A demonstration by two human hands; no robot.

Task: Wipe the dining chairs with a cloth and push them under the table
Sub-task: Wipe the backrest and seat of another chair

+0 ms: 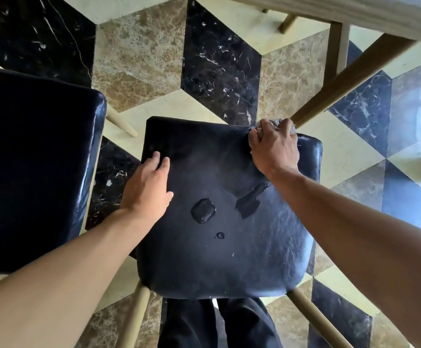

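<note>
Both forearms come in from the bottom corners, bare, reaching down over a dark padded chair seat (227, 222) that fills the middle of the shot. Under it you've got that marble floor (139, 59) with the black, brown and cream cube pattern, and a second dark chair (34, 167) sits just beside it on the left. Top right is the wooden table edge (355, 13) with its pale legs angling down. Black trousers (219, 322) show right below the seat.

Left hand (146, 189) lies flat on the seat's left side, fingers straight and relaxed, holding nothing. Right hand (274, 146) is curled round a bunched grey cloth (283, 123), pressing it on the seat's far right corner. Couple of water blobs (203, 210) sit mid-seat, plus a wet streak beside them.
</note>
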